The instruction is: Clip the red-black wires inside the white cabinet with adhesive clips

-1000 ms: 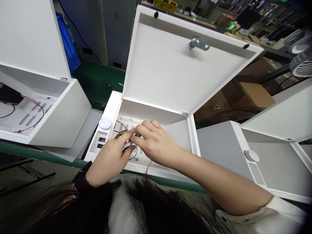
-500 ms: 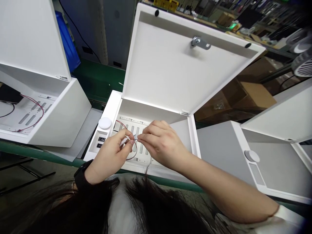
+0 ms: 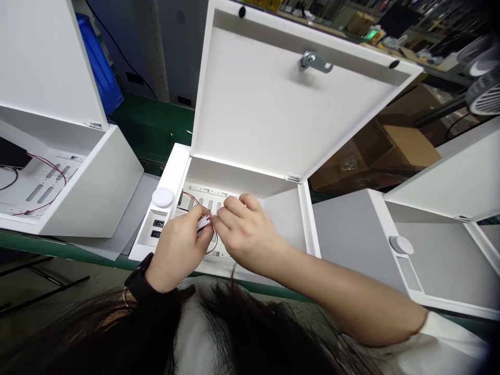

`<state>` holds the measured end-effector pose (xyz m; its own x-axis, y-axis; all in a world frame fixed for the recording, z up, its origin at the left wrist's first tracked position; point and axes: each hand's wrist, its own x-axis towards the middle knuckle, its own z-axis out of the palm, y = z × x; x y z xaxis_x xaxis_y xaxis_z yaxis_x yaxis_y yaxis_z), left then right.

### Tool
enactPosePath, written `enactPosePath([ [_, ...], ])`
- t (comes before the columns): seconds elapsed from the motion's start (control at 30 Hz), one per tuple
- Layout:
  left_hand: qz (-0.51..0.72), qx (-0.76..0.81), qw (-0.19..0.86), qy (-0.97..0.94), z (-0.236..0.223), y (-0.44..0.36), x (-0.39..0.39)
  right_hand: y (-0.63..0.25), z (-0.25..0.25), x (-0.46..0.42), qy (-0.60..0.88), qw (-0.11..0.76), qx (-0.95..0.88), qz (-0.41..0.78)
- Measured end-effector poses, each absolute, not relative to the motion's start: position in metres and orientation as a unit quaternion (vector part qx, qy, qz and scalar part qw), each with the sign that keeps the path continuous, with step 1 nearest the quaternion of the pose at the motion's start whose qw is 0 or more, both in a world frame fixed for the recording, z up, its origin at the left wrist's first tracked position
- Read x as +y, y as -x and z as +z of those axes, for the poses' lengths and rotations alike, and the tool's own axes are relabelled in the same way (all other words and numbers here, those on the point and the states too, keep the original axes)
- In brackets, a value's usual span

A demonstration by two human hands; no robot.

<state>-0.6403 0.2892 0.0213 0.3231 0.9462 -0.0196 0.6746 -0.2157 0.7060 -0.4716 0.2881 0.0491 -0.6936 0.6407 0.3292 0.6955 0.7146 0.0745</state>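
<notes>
Over the open white metal box [image 3: 314, 229], both of my hands meet fingertip to fingertip. My left hand [image 3: 179, 245] pinches a small white piece [image 3: 203, 223], possibly a wire connector; its far end disappears between the fingers. My right hand [image 3: 246, 234] is closed, thumb and fingertips pressed together right beside that piece. What those fingertips grip is too small and covered to tell. Thin red wires [image 3: 191, 196] run inside the box toward my fingers, and a dark wire loop hangs below them. Beneath lies the slotted floor of the box.
The box's raised lid [image 3: 265, 104] carries a metal cam lock [image 3: 316, 62]. On its left ledge are a round white knob [image 3: 163, 197] and black sockets [image 3: 157, 228]. Similar boxes stand left [image 3: 94, 192] and right [image 3: 355, 234]. Cardboard cartons [image 3: 406, 146] lie behind.
My right hand has moved left, closing the small gap to my left fingertips. The white piece in my left hand has turned and shows more of its face. The view has shifted slightly.
</notes>
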Motion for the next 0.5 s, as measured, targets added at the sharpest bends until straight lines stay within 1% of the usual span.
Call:
enactPosePath([
  [0.07, 0.227, 0.540, 0.322, -0.744, 0.021, 0.639, 0.291, 0.472, 0.051, 0.288, 0.360, 0.139, -0.917, -0.102],
  [0.13, 0.250, 0.541, 0.378, -0.708, 0.023, 0.640, 0.294, 0.470, 0.056, 0.287, 0.359, 0.149, -0.918, -0.084],
  [0.2, 0.288, 0.563, 0.433, -0.643, 0.026, 0.645, 0.298, 0.465, 0.063, 0.286, 0.370, 0.171, -0.913, -0.036],
  [0.3, 0.359, 0.606, 0.450, -0.549, 0.030, 0.655, 0.302, 0.451, 0.064, 0.295, 0.436, 0.207, -0.872, 0.083],
  [0.4, 0.386, 0.588, 0.496, -0.509, 0.030, 0.661, 0.300, 0.429, 0.035, 0.319, 0.573, 0.214, -0.761, 0.216],
  [0.43, 0.388, 0.577, 0.515, -0.501, 0.028, 0.661, 0.298, 0.420, 0.018, 0.329, 0.619, 0.200, -0.715, 0.257],
  [0.5, 0.395, 0.564, 0.536, -0.488, 0.022, 0.661, 0.294, 0.405, -0.023, 0.348, 0.689, 0.147, -0.626, 0.336],
])
